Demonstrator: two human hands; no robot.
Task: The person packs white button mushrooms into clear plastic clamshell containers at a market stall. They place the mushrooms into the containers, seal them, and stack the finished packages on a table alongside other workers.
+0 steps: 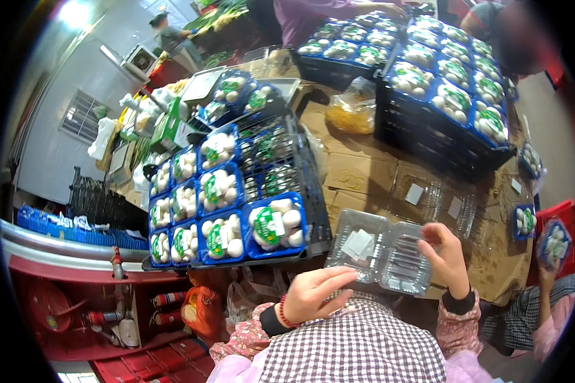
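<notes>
An open clear plastic clamshell box (385,273) lies in front of me at the table's near edge. Small white paper slips (359,245) rest in its left half. My left hand (316,294), palm down with fingers stretched, touches the near left rim. Over the right edge of the lid, my right hand (443,258) has curled fingers; whether they pinch the plastic is unclear. To the left, a black plastic crate (318,210) holds wrapped blue trays of white mushrooms (220,186) with green labels.
Stacked black crates (421,129) of mushroom trays stand at the back right. A bag of yellow rubber bands (352,110) sits on the cardboard-covered table (359,165). More clamshells (414,186) lie beyond mine. At right, a co-worker's hand (548,270) holds a mushroom tray.
</notes>
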